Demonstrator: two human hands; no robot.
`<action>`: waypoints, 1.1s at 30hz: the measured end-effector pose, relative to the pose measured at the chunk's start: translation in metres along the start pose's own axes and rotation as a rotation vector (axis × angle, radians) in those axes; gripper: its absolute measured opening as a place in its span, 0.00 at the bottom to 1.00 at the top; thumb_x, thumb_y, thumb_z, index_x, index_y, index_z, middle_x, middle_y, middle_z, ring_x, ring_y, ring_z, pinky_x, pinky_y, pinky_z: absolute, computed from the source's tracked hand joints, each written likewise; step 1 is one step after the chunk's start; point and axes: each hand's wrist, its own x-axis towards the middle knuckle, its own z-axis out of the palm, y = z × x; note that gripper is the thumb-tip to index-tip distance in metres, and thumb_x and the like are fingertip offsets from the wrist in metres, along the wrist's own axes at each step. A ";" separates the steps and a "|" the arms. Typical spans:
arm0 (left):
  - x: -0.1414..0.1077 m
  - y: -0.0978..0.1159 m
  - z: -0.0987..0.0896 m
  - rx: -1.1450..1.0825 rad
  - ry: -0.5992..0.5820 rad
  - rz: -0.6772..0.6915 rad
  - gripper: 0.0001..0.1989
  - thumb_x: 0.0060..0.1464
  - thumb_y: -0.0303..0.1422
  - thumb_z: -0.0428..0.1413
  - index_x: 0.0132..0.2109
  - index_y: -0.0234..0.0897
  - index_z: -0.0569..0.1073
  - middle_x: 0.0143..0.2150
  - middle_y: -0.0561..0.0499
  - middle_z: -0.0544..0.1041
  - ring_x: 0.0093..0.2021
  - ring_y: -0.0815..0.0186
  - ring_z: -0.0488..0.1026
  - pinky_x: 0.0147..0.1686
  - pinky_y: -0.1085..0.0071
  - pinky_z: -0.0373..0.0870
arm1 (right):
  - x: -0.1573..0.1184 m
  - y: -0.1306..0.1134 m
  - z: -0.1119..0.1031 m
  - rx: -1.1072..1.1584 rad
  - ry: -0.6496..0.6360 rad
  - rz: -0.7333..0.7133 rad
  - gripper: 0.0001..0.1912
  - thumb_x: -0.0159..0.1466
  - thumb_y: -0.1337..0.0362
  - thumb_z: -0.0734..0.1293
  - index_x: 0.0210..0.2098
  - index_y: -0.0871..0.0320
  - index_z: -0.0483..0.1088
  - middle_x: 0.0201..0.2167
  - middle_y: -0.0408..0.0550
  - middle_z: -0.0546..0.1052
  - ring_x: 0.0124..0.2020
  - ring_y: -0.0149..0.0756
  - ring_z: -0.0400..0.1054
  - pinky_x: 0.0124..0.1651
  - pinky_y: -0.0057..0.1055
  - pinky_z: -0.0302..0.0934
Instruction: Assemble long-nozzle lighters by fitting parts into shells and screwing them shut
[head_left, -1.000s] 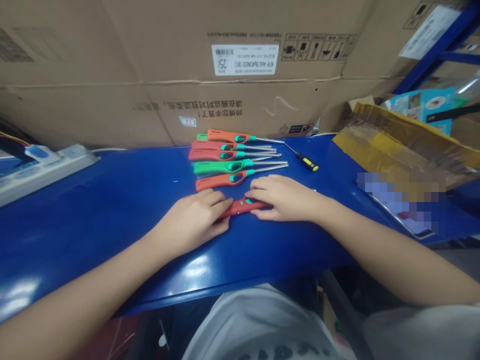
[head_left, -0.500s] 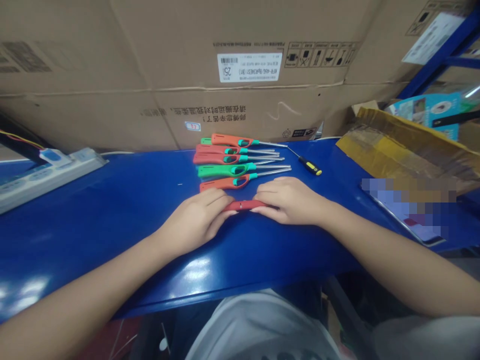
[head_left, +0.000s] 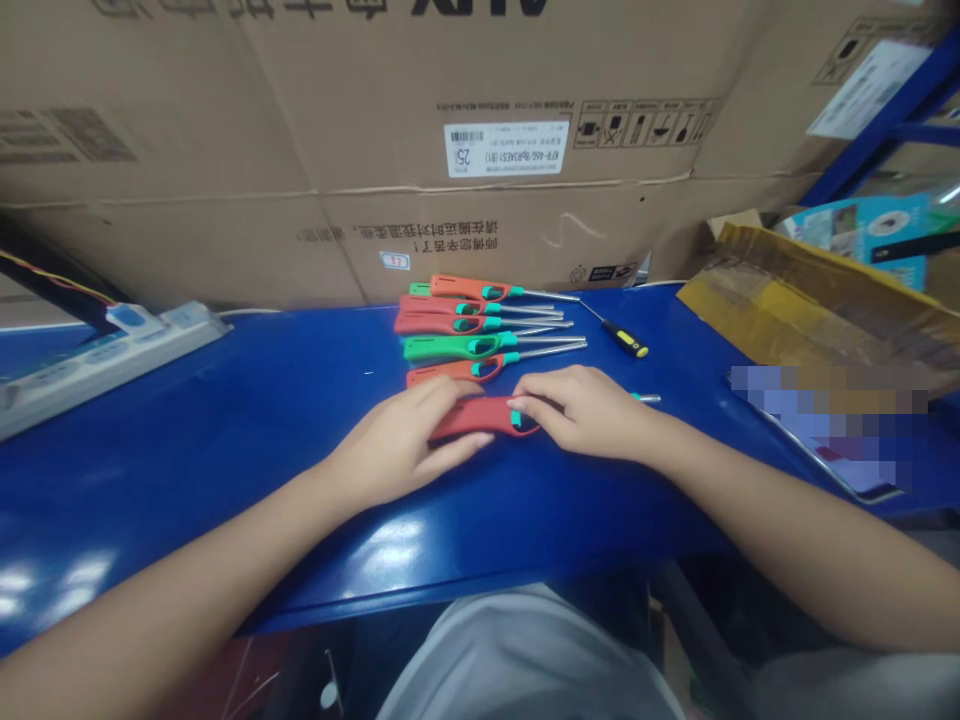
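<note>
A red long-nosed gas lighter [head_left: 487, 414] lies crosswise between my two hands, its broad side showing. My left hand [head_left: 405, 430] is round the handle's left end, fingers on the far side and thumb along the near edge. My right hand [head_left: 589, 408] grips it near the turquoise trigger, thumb on top. That hand hides most of the nozzle; its metal tip shows beyond the knuckles. Just behind lie several more lighters in a stack, among them an orange one [head_left: 455, 373] nearest, a green one [head_left: 450, 347] and a red one [head_left: 435, 324], nozzles pointing right.
A black and yellow screwdriver [head_left: 625, 338] lies right of the stack. A large cardboard box [head_left: 300, 120] walls off the back of the blue table [head_left: 300, 545]. At left is a white power strip [head_left: 112, 362]; at right, a taped carton [head_left: 825, 310] and a partly blurred phone [head_left: 817, 430].
The red lighter has turned over from its narrow edge to its broad side. My left thumb has moved away from the fingers, and the view has tilted up slightly.
</note>
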 end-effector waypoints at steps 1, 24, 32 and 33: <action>0.000 -0.001 -0.001 0.033 0.004 0.031 0.21 0.66 0.46 0.54 0.58 0.36 0.70 0.54 0.43 0.79 0.49 0.57 0.78 0.47 0.65 0.74 | 0.001 0.001 0.000 0.085 -0.026 0.025 0.18 0.73 0.56 0.59 0.31 0.58 0.71 0.24 0.42 0.73 0.25 0.30 0.65 0.31 0.28 0.51; -0.002 -0.021 -0.004 0.133 0.066 0.088 0.19 0.69 0.44 0.50 0.46 0.39 0.81 0.33 0.49 0.84 0.28 0.65 0.79 0.29 0.72 0.68 | 0.002 0.022 -0.022 -0.151 -0.012 -0.243 0.22 0.66 0.50 0.69 0.53 0.58 0.75 0.49 0.54 0.81 0.50 0.48 0.74 0.54 0.42 0.64; 0.000 -0.027 -0.015 0.286 0.180 0.085 0.20 0.68 0.44 0.51 0.50 0.39 0.82 0.28 0.49 0.82 0.23 0.64 0.76 0.26 0.72 0.65 | 0.000 0.080 -0.052 -0.375 -0.048 -0.015 0.10 0.63 0.59 0.70 0.43 0.57 0.77 0.44 0.54 0.80 0.45 0.50 0.73 0.46 0.43 0.64; -0.001 -0.027 -0.015 0.267 0.182 0.080 0.19 0.68 0.44 0.51 0.51 0.39 0.82 0.28 0.49 0.83 0.23 0.64 0.76 0.26 0.72 0.65 | 0.000 0.081 -0.054 -0.375 -0.044 -0.039 0.08 0.65 0.60 0.69 0.40 0.57 0.77 0.42 0.53 0.81 0.44 0.49 0.73 0.47 0.43 0.64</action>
